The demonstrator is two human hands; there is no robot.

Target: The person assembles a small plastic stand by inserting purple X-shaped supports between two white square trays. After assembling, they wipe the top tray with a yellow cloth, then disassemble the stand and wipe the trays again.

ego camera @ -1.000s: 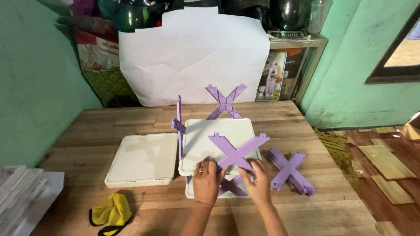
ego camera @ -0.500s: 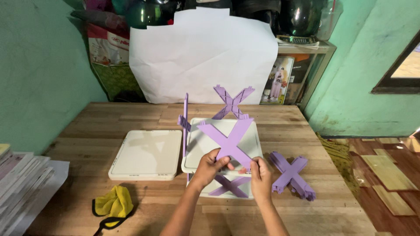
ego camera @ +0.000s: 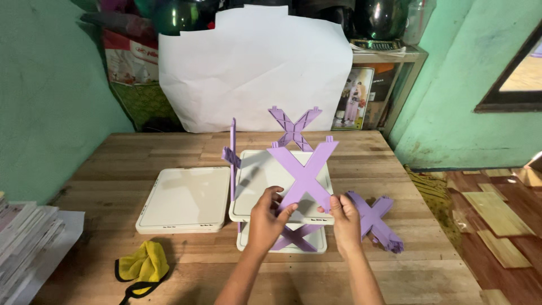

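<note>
A stack of papers (ego camera: 25,237) is lying at the far left edge of the wooden table (ego camera: 113,152), with a yellow cloth (ego camera: 144,264) near it. A white square panel (ego camera: 183,197) is resting flat just left of a purple upright strip (ego camera: 232,161). The left hand (ego camera: 266,217) is gripping the lower left leg of a purple X-shaped brace (ego camera: 302,172), fingers closed on it, above a raised white shelf panel (ego camera: 254,186). The right hand (ego camera: 345,217) is pinching the brace's lower right leg. Another purple X-brace (ego camera: 375,220) is lying on the table to the right.
</note>
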